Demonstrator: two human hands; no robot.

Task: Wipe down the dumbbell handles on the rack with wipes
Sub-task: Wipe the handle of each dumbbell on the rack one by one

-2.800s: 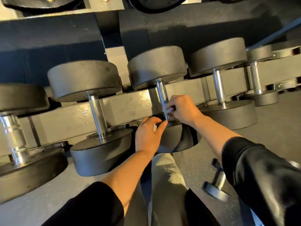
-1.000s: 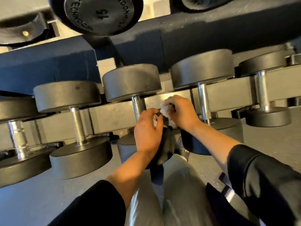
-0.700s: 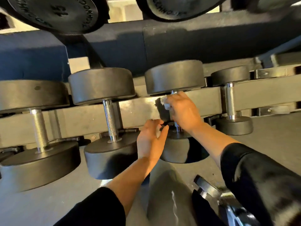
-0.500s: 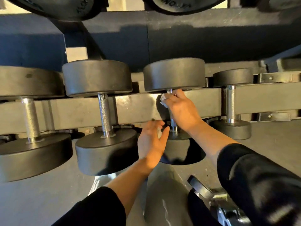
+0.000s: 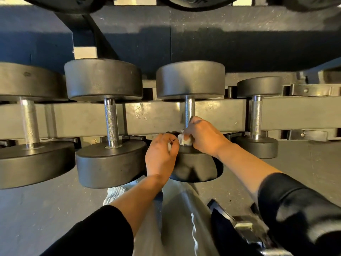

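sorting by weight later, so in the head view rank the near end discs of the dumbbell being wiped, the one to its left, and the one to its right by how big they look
1. Left neighbour's near disc: largest.
2. Wiped dumbbell's near disc: partly hidden behind the left hand and right hand, so its size is unsure.
3. Right neighbour's near disc: clearly smallest.

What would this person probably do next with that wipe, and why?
Probably slide the wipe up the handle. The right hand holds it at the handle's near end, and bare metal shows above. The left hand rests beside it.
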